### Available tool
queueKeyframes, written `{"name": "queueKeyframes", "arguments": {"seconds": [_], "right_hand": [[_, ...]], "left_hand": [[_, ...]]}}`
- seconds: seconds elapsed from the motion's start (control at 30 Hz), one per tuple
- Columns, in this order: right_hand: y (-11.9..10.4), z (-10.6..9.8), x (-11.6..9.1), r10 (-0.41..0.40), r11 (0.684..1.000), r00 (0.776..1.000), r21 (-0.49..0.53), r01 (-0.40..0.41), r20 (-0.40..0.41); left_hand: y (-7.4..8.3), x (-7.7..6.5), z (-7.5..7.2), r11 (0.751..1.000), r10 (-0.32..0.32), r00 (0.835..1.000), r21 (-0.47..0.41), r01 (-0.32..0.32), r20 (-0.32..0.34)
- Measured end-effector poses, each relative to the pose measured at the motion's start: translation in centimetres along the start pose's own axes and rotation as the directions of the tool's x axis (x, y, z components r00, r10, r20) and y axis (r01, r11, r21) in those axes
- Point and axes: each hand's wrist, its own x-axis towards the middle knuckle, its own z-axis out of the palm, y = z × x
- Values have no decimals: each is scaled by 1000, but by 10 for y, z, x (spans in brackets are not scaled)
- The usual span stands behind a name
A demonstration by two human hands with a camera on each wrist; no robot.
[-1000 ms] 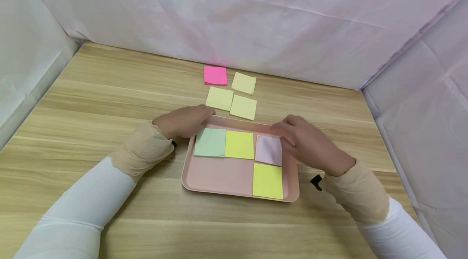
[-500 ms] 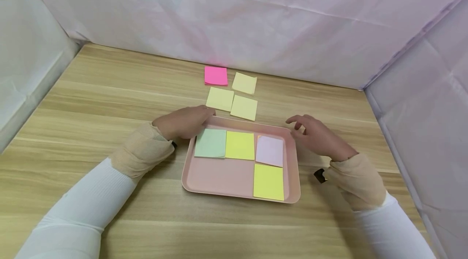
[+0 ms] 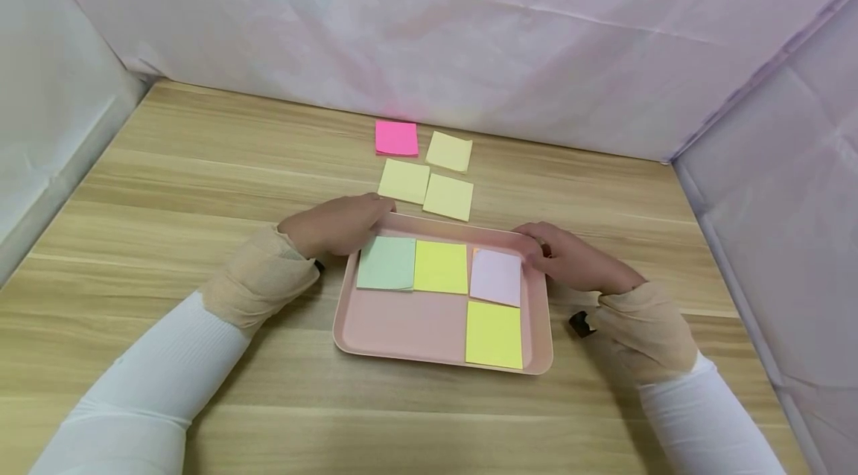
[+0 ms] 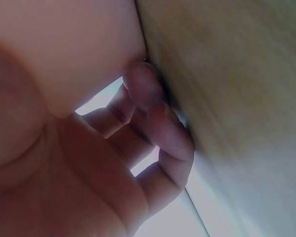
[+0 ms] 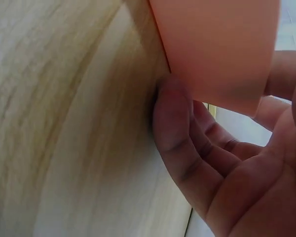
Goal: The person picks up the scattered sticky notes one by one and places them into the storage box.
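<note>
A pink rectangular tray [image 3: 402, 326] lies on the wooden table. My left hand [image 3: 338, 224] grips its back left corner; the left wrist view has the curled fingers [image 4: 143, 86] at the tray's lower edge, close to the tabletop. At the back right corner, my right hand [image 3: 570, 255] holds the tray, its fingers [image 5: 172, 116] bent in at the bottom edge. Inside the tray, a green sticky note pad [image 3: 386, 263], a yellow pad [image 3: 440, 266] and a lilac pad [image 3: 495, 278] form the back row. Another yellow pad [image 3: 494, 335] sits at the front right.
Behind the tray lie a bright pink sticky note pad [image 3: 396, 138] and three pale yellow ones, among them a pad [image 3: 447, 197] close to the tray's back rim. White cloth walls [image 3: 429, 28] enclose the table [image 3: 268, 155] at the back and both sides.
My right hand moved off the tray's back rim near the lilac pad, out to the right with fingers parted, then back onto the right corner. The left hand kept its place.
</note>
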Motion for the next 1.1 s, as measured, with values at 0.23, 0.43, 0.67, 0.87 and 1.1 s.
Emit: {"name": "queueKeyframes", "arguments": {"seconds": [0.23, 0.43, 0.67, 0.87, 1.1], "right_hand": [[4, 3, 4, -51, 997, 996, 61, 47, 66], [8, 6, 6, -37, 998, 996, 44, 34, 78], [11, 7, 6, -32, 999, 997, -4, 32, 68], [10, 8, 5, -47, 999, 998, -15, 47, 49], [10, 9, 6, -70, 997, 997, -42, 71, 20]], "left_hand": [[-2, 1, 2, 1000, 14, 1000, 7, -14, -6], [-1, 2, 2, 1000, 14, 1000, 25, -14, -3], [-1, 4, 2, 1000, 2, 1000, 19, -2, 8], [-2, 4, 2, 1000, 5, 1000, 12, -5, 10], [-1, 3, 1, 1000, -7, 1000, -2, 7, 13]]}}
